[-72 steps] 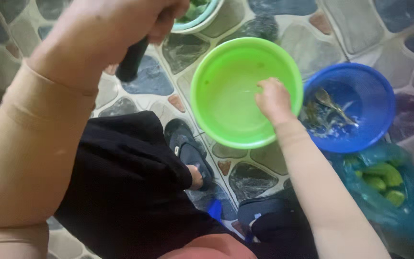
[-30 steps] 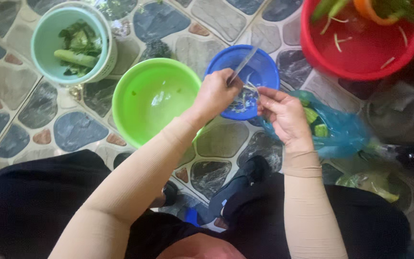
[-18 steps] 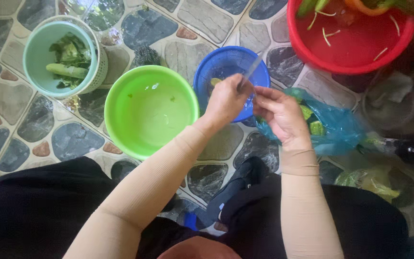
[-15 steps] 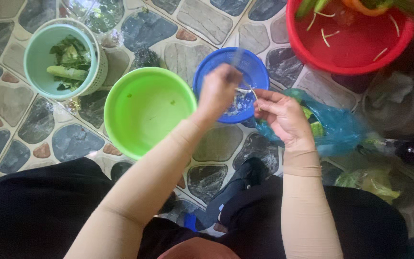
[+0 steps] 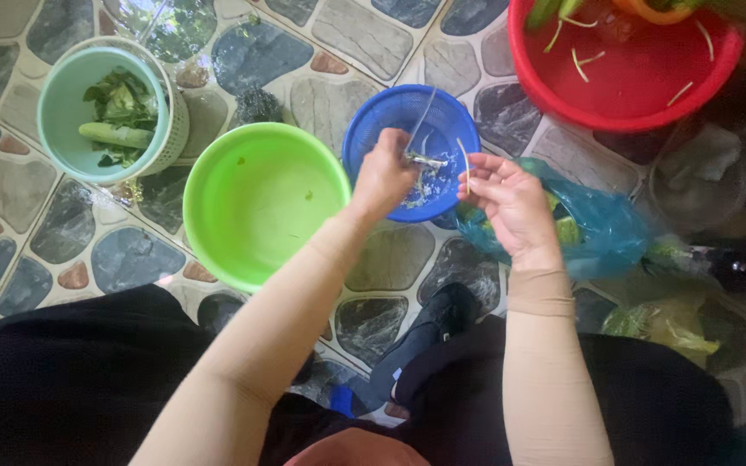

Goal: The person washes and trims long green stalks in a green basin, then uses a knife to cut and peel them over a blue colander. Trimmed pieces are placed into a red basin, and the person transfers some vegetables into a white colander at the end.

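Observation:
My left hand (image 5: 383, 177) is closed around a knife (image 5: 420, 121) whose thin blade points up over the blue bowl (image 5: 373, 129). My right hand (image 5: 511, 203) hovers beside it at the bowl's right rim and pinches a thin pale-green strip (image 5: 466, 164) between its fingers. A small bit of vegetable sits at the knife, between the two hands. Scraps lie in the bottom of the blue bowl. Both forearms wear tan sleeves.
A green bowl (image 5: 252, 147) stands left of the blue one. A pale teal basket (image 5: 66, 112) with greens sits far left. A red basin (image 5: 632, 86) is at the top right. A blue plastic bag (image 5: 602, 229) with green vegetables lies right of my hands. The floor is stone paving.
The view has swung from the green bowl to the blue one. My left hand with the knife has come over the blue bowl, and both hands work close together there.

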